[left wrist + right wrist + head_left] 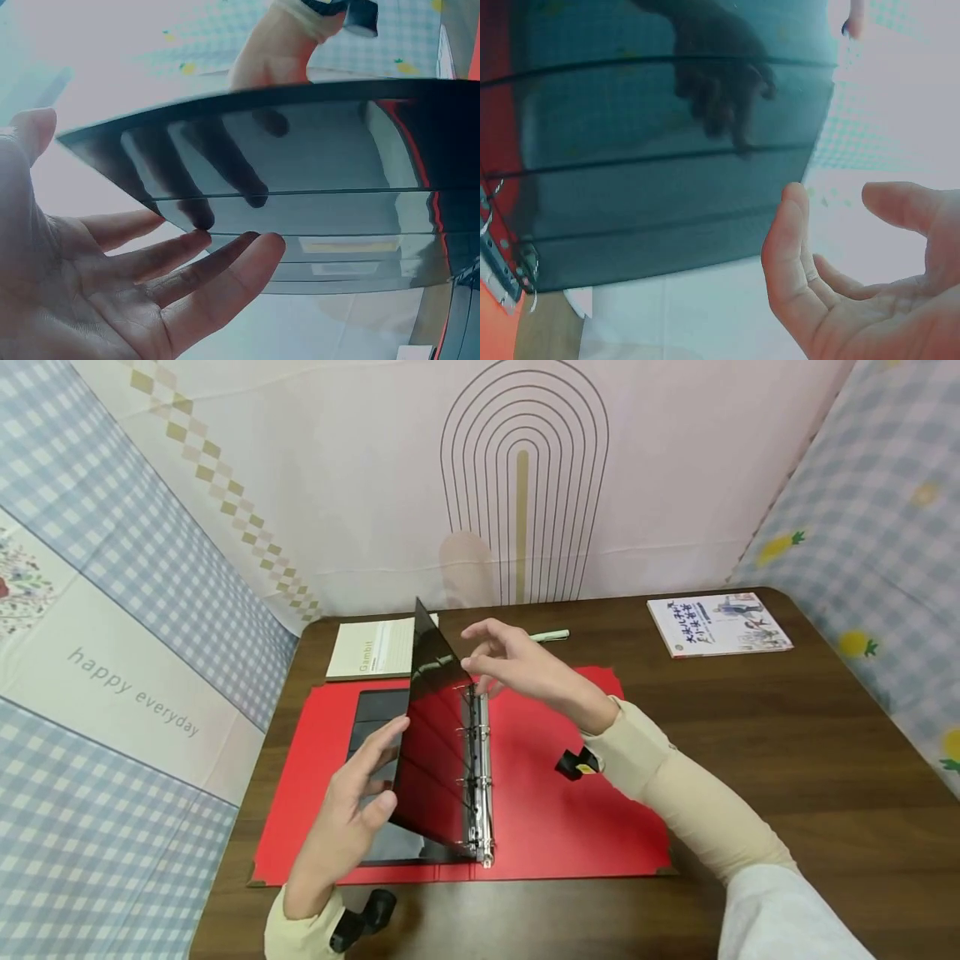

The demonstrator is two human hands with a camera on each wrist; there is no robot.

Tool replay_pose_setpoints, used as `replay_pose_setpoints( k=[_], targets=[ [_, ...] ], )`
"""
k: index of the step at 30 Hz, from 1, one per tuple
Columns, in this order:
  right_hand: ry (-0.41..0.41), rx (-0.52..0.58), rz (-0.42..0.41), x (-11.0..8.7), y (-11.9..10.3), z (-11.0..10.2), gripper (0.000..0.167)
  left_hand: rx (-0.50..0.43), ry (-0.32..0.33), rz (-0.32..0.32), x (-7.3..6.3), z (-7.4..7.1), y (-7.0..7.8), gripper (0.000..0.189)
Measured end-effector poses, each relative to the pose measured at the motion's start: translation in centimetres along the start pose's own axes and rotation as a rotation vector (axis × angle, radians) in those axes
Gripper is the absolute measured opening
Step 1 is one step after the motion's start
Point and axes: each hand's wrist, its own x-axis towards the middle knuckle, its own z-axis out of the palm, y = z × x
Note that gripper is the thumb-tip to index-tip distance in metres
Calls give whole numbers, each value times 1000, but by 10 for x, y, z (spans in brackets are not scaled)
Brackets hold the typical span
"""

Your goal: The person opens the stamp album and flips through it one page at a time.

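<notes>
A red ring binder [577,818] lies spread on the table, its metal ring spine [483,777] in the middle. One glossy black pocket page [435,743] stands upright on the rings, other black pages [367,710] lying flat on the left cover. My left hand [341,822] is on the page's left side, its straight fingertips at the glossy face and thumb apart in the left wrist view. By the page's far edge is my right hand [517,664]; the right wrist view shows its fingers [784,262] loosely bent and thumb spread, with nothing held.
A cream Gambit notebook [367,647] lies behind the binder at the left, partly covered by the raised page. Behind the right hand is a light green pen [551,636]. A white booklet [720,625] sits at the back right. Patterned cloth walls [360,485] border the table.
</notes>
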Motion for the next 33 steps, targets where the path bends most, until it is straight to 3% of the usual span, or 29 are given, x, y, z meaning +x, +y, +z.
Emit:
replay_pose_setpoints(
  k=[9, 13, 17, 24, 29, 33],
  targets=[
    [55, 0, -20, -15, 5, -19, 37, -69, 26, -50, -22, -23, -10, 50],
    [67, -22, -24, -22, 7, -24, 37, -35, 40, -89, -31, -33, -15, 51],
    [66, -54, -39, -26, 9, -29, 35, 27, 59, -187, -37, -42, -15, 54],
    [40, -120, -88, -37, 12, -37, 33, 127, 26, -450, -43, -51, -19, 58],
    [43, -159, -141, -45, 14, -42, 34, 205, -28, -556, -46, -54, -28, 64],
    [52, -166, -162, -50, 16, -46, 37, 274, -79, -616, -48, -54, -44, 69]
  ],
)
